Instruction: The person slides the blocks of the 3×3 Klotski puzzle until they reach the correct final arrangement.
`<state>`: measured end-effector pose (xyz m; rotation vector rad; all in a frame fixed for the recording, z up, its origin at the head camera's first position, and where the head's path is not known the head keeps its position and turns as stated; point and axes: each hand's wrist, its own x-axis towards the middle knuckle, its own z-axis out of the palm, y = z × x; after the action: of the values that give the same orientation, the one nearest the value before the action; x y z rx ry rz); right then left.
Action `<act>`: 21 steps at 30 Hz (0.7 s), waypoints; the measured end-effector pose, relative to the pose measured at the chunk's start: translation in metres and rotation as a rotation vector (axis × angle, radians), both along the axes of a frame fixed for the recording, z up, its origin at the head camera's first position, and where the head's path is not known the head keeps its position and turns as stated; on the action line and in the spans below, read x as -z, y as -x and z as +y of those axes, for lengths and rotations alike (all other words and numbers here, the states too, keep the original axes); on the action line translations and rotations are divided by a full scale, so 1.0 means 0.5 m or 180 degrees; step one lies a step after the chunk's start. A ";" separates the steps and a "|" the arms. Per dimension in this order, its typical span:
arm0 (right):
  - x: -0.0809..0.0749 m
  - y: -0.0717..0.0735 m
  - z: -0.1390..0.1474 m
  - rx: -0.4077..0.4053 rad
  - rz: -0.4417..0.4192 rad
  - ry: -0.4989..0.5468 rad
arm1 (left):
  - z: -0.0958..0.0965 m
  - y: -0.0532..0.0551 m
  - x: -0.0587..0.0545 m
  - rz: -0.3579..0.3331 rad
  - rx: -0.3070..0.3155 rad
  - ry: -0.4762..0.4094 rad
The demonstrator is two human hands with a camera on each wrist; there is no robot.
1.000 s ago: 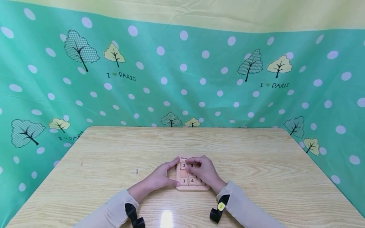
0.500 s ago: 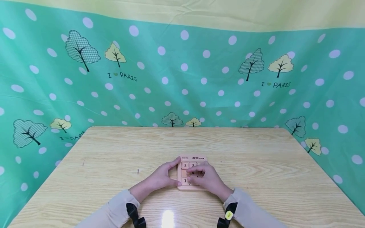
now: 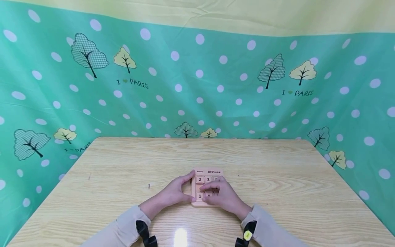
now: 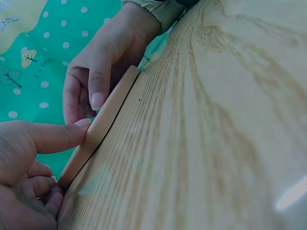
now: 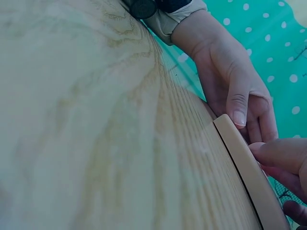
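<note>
A pink-beige number slide puzzle (image 3: 200,204) lies flat on the wooden table in the head view. Tiles 2, 3 and 1 show plainly; tile 4 is partly covered, and a gap is at the left of the middle row. My left hand (image 3: 172,192) grips the puzzle's left side, thumb at the near corner and a finger at the far corner. Over the right part is my right hand (image 3: 227,196), its index fingertip close to the gap and its thumb low by tiles 1 and 4. It hides the right-hand tiles. Both wrist views catch the puzzle's side edge (image 4: 98,127).
The wood-grain table (image 3: 129,164) spreads around the puzzle. A small dark mark (image 3: 148,186) is left of the left hand. Behind stands a green dotted curtain (image 3: 197,85) with tree prints. Black straps (image 3: 145,235) circle both wrists.
My right hand has come down from the top row toward the near rows, uncovering the printed heading at the puzzle's upper right. The left hand keeps its hold on the puzzle's side.
</note>
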<state>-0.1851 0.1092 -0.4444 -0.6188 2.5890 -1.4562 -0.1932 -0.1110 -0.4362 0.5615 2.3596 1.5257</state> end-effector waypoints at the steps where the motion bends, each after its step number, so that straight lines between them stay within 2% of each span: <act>1: -0.001 0.000 0.000 -0.0001 0.0012 -0.0010 | 0.000 0.000 0.000 -0.0001 -0.0002 -0.0006; 8: -0.001 0.001 -0.003 0.0021 0.0076 -0.0089 | 0.000 0.001 0.002 0.0020 -0.0006 0.0012; 15: -0.004 0.001 -0.004 -0.0044 -0.0003 -0.0063 | -0.001 0.002 0.004 0.0059 -0.0001 0.0057; 21: -0.011 0.001 -0.009 0.0066 0.0028 -0.0130 | -0.001 0.002 0.001 0.0066 0.0001 0.0076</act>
<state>-0.1856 0.1045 -0.4388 -0.5967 2.6322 -1.4059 -0.1940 -0.1115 -0.4369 0.5749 2.3897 1.4964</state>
